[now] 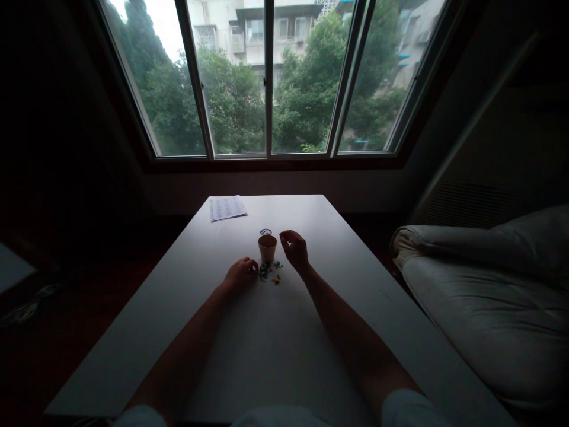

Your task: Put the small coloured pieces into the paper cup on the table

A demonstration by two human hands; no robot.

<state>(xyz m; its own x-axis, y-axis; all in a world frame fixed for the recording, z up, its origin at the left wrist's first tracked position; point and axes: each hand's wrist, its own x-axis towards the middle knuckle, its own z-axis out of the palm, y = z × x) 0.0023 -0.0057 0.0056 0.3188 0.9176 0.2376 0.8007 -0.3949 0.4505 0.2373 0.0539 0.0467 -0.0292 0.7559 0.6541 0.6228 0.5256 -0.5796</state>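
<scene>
A paper cup [267,250] stands upright on the white table, its open top facing me. Small colourful pieces [265,271], too tiny to name, lie scattered at its near side. My left hand [242,271] rests on the table at the left of these pieces, its fingers curled closed beside them. To the right of the cup and close to its rim, my right hand [294,248] has thumb and fingers pinched together. Whatever either hand holds, if anything, is too small or hidden to see. Just behind the cup lies a small dark ring-like outline [265,232].
Printed sheets of paper [228,208] lie at the far left corner of the table [284,344]. Beyond the table is a wide window [269,83]. A padded, light-covered seat or bedding [484,296] borders the right side. The room is dim.
</scene>
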